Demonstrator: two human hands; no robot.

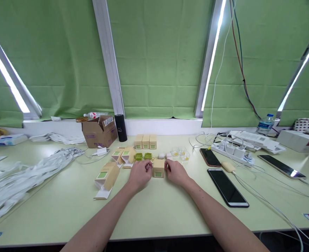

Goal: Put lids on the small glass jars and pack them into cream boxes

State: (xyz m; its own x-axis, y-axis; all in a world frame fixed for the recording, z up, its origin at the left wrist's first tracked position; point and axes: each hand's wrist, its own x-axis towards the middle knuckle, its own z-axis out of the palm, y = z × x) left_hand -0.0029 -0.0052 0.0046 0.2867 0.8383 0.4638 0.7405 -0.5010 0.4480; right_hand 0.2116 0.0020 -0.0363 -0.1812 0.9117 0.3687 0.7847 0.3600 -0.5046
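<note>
A small brown cardboard box (159,164) with a green-framed window on its front stands upright on the table between my hands. My left hand (141,172) is curled at the box's left side, fingertips bent inward. At its right side, my right hand (176,171) is closed, with its fingers against the edge. Behind the hands sit green plastic trays (148,156), small pale pinkish pieces (168,155) and clear cups with yellow bottoms (185,156). Several open cartons lie to the left, the nearest carton (107,175) with its white flap spread out.
Three closed boxes (145,141) stand in a row at the back. A larger carton (99,132) and a black cylinder (121,128) are behind on the left. White strips (36,171) cover the far left. Phones (228,188), a power strip (232,152) and cables occupy the right.
</note>
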